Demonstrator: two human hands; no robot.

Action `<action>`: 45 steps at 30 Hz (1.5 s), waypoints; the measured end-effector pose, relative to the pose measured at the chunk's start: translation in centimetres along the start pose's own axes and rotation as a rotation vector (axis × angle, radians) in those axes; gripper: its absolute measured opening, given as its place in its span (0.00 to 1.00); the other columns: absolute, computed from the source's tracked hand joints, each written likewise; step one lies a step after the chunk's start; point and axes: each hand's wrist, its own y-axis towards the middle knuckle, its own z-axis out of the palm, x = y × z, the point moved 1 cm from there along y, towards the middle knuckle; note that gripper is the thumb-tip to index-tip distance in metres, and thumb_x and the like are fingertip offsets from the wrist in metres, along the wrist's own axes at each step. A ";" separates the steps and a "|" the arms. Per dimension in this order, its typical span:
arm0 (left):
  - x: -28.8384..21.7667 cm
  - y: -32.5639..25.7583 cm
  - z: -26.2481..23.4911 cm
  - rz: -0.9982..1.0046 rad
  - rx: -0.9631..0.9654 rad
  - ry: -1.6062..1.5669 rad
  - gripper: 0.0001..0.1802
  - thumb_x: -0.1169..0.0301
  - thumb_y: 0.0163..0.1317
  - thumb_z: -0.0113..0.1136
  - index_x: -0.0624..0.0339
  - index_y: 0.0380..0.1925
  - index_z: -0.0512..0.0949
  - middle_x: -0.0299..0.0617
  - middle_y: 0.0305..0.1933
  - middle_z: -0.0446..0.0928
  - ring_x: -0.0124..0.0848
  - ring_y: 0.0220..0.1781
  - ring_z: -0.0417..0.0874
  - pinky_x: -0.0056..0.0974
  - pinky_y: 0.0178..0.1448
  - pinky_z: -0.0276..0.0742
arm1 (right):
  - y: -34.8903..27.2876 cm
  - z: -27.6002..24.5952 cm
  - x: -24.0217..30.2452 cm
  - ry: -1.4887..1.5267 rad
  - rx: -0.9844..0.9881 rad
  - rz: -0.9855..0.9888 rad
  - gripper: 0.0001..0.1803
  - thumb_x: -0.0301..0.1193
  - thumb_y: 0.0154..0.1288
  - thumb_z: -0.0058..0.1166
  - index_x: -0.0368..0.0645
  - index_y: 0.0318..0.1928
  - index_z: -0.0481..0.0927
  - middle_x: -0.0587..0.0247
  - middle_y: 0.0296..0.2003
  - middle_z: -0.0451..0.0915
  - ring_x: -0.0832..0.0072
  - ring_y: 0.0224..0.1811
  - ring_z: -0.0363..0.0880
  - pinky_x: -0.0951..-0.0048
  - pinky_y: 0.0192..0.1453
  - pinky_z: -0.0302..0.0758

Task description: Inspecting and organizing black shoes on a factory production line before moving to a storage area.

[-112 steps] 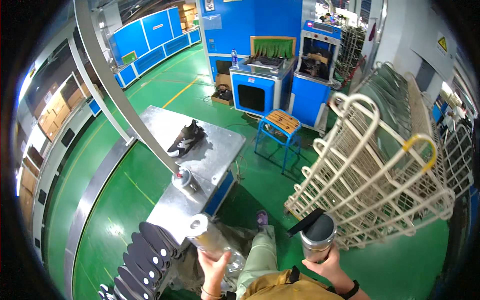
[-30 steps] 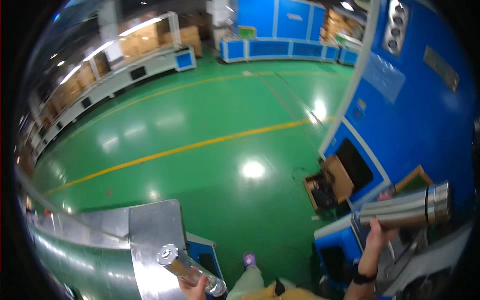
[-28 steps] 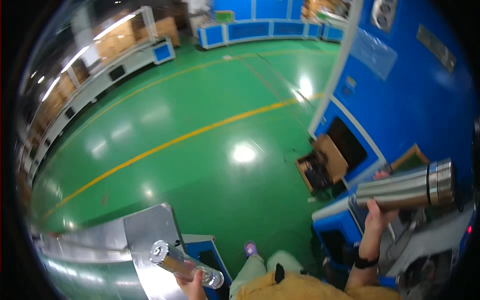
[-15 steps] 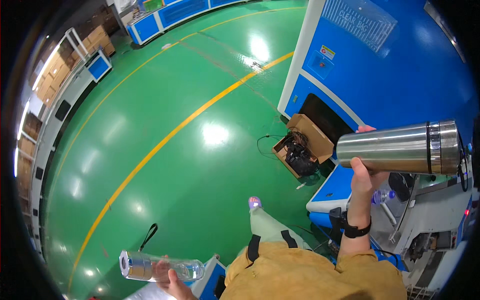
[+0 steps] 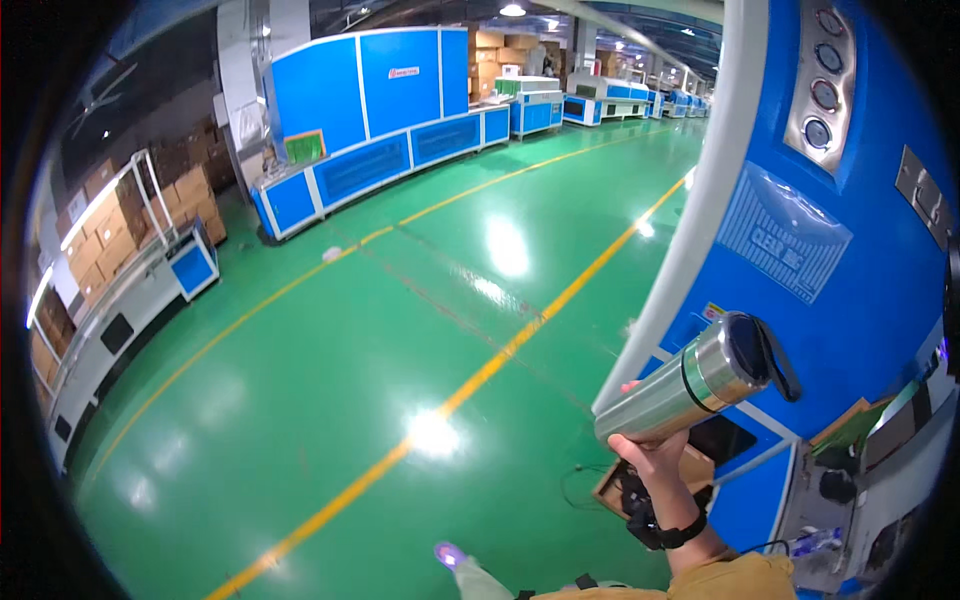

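Observation:
A brushed steel thermos bottle (image 5: 655,400) is in my right hand (image 5: 655,455), tilted with its dark-topped lid end up and to the right. A black strap (image 5: 783,368) loops from that lid. My fingers wrap round the lower part of the bottle, and a black band (image 5: 684,531) sits on my wrist. The thermos is held off the floor, in front of a blue machine panel. My left hand is outside the picture, and so is the clear bottle it held earlier.
The blue machine (image 5: 740,200) with a pale edge stands close on the right, a row of round buttons (image 5: 824,95) on it. Below lies an open cardboard box (image 5: 690,470) with dark items. Green floor (image 5: 330,400) with yellow lines stretches left; blue cabinets (image 5: 370,90) stand far off.
The view has swung up toward the far end of the hall. The thermos has tilted, its lid end rising. My left hand and the clear bottle have gone out of view.

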 end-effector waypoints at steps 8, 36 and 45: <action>-1.6 24.7 12.9 0.052 0.179 0.090 0.26 0.71 0.55 0.71 0.70 0.52 0.74 0.49 0.49 0.79 0.37 0.48 0.79 0.43 0.55 0.77 | 10.2 17.8 -4.6 0.046 -0.072 -0.011 0.35 0.23 0.47 0.71 0.37 0.57 0.69 0.60 0.49 0.76 0.74 0.51 0.77 0.70 0.53 0.76; -9.2 82.0 49.7 0.081 0.213 0.057 0.32 0.77 0.53 0.71 0.69 0.56 0.67 0.51 0.53 0.74 0.38 0.52 0.77 0.44 0.57 0.75 | 44.0 71.7 -41.1 -0.198 0.230 0.089 0.43 0.33 0.44 0.77 0.41 0.60 0.66 0.61 0.50 0.75 0.74 0.50 0.77 0.71 0.54 0.75; -13.9 104.8 65.0 0.308 0.558 0.109 0.31 0.71 0.52 0.74 0.67 0.52 0.67 0.45 0.44 0.74 0.31 0.44 0.74 0.40 0.51 0.75 | 48.8 81.6 -44.6 -0.204 -0.003 0.167 0.39 0.34 0.43 0.78 0.39 0.54 0.70 0.61 0.45 0.80 0.77 0.45 0.80 0.73 0.47 0.76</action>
